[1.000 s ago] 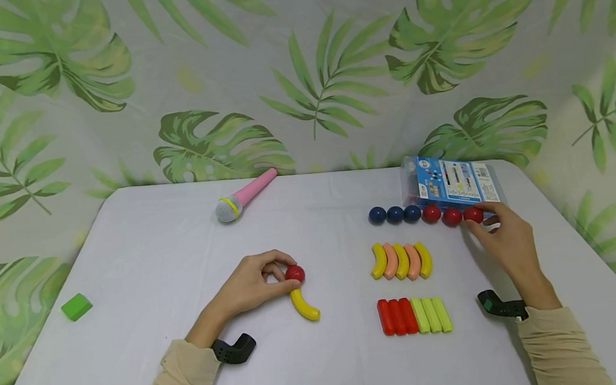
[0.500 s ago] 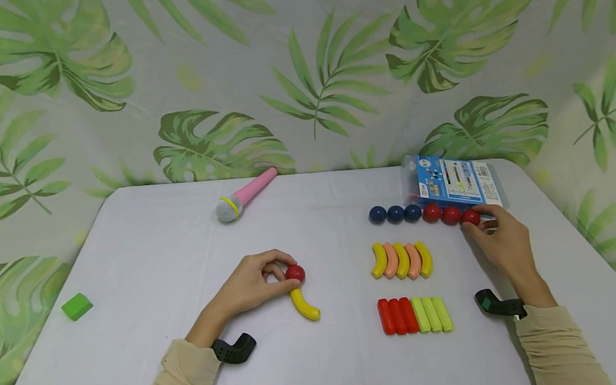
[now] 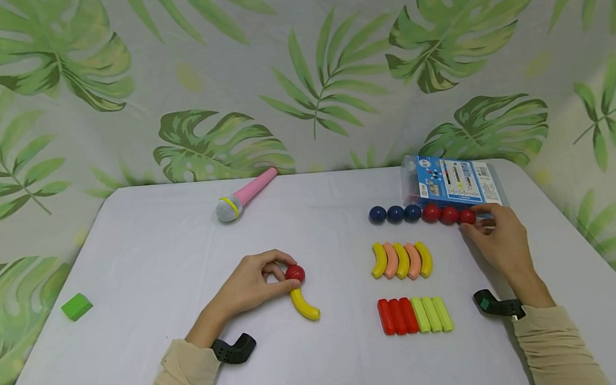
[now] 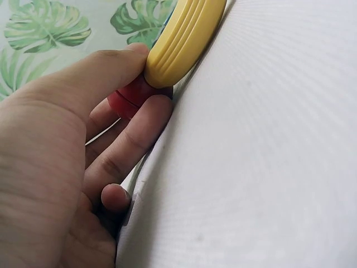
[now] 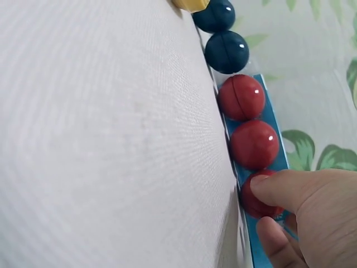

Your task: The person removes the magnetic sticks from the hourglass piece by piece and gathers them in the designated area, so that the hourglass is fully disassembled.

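My left hand (image 3: 252, 286) pinches a red ball (image 3: 294, 273) between thumb and fingers, low over the white table. A yellow curved piece (image 3: 306, 306) meets the ball's near side; grooves run along it in the left wrist view. At the back right, my right hand (image 3: 502, 244) pinches the rightmost red ball (image 5: 256, 196) between thumb and fingertips. This ball ends a row, right beside the middle red ball (image 5: 255, 144), with another red ball (image 3: 430, 213) to its left. Several dark blue balls (image 3: 395, 214) continue the row leftward.
A clear plastic box (image 3: 457, 179) with a blue label lies behind the balls. Nearer are yellow and pink curved pieces (image 3: 401, 261), then red sticks (image 3: 395, 317) beside light green sticks (image 3: 431, 315). A pink microphone (image 3: 246, 195) lies back left, a green block (image 3: 77, 307) far left.
My right hand has slid the rightmost red ball leftward, closing up the red balls in the row. The left hand has stayed still with its red ball and the yellow curved piece.
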Demonstrator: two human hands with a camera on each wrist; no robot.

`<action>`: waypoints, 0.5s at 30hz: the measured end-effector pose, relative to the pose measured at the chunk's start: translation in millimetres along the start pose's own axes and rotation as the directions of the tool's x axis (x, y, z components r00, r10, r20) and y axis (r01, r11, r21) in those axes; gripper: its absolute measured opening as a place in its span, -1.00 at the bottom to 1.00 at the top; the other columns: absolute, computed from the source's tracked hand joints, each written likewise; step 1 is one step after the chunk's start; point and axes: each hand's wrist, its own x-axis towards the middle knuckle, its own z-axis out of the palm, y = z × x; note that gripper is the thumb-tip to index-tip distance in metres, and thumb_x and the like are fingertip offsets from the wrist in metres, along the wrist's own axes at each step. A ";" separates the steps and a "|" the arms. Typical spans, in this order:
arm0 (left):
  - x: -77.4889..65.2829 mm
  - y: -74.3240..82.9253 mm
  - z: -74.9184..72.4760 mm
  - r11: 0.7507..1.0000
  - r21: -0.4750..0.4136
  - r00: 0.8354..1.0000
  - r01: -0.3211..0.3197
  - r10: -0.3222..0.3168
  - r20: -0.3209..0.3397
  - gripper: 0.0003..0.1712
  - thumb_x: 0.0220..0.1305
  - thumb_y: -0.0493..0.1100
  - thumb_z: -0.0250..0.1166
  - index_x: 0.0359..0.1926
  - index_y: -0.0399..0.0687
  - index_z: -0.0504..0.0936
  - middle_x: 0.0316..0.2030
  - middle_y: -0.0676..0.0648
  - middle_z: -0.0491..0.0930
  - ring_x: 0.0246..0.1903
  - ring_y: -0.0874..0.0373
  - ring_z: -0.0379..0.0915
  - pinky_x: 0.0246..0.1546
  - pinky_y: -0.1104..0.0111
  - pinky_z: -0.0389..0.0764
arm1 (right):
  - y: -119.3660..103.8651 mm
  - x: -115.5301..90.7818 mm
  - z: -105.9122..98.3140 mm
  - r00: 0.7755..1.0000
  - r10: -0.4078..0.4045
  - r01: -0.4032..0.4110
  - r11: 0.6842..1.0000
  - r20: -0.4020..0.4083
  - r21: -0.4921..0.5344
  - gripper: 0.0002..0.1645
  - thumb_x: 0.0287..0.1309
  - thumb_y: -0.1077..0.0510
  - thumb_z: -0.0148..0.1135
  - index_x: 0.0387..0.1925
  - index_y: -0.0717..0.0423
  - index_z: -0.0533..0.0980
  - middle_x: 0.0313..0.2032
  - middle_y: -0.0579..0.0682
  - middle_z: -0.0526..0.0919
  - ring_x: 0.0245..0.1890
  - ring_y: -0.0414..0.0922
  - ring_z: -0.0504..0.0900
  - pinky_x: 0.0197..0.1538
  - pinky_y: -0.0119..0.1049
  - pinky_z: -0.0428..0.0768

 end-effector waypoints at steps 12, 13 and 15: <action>-0.2 0.9 0.1 1.000 -0.004 1.000 0.006 -0.006 -0.001 -0.60 0.22 0.08 0.53 0.03 0.14 0.68 -0.46 0.18 0.70 -0.58 0.23 0.35 -0.41 0.41 0.31 | -0.6 0.0 0.3 1.000 -0.015 0.015 1.000 0.006 -0.002 -0.46 0.29 0.19 0.39 0.20 0.38 0.47 0.03 0.40 0.49 -0.06 0.34 0.65 -0.28 -0.88 0.22; -0.2 0.8 0.1 1.000 -0.005 1.000 0.005 -0.005 -0.001 -0.60 0.22 0.07 0.53 0.03 0.14 0.68 -0.46 0.18 0.70 -0.57 0.23 0.36 -0.41 0.40 0.31 | -0.6 0.1 0.2 1.000 -0.017 0.017 1.000 0.005 -0.002 -0.46 0.29 0.19 0.39 0.20 0.38 0.48 0.03 0.40 0.49 -0.06 0.34 0.65 -0.28 -0.88 0.22; -0.3 0.9 0.0 1.000 -0.005 1.000 0.004 -0.004 -0.001 -0.60 0.22 0.07 0.53 0.03 0.14 0.68 -0.46 0.18 0.70 -0.57 0.23 0.37 -0.40 0.40 0.32 | -0.6 0.5 0.0 1.000 -0.025 0.025 1.000 0.002 -0.002 -0.47 0.29 0.19 0.39 0.19 0.38 0.48 0.03 0.40 0.49 -0.07 0.34 0.65 -0.28 -0.88 0.22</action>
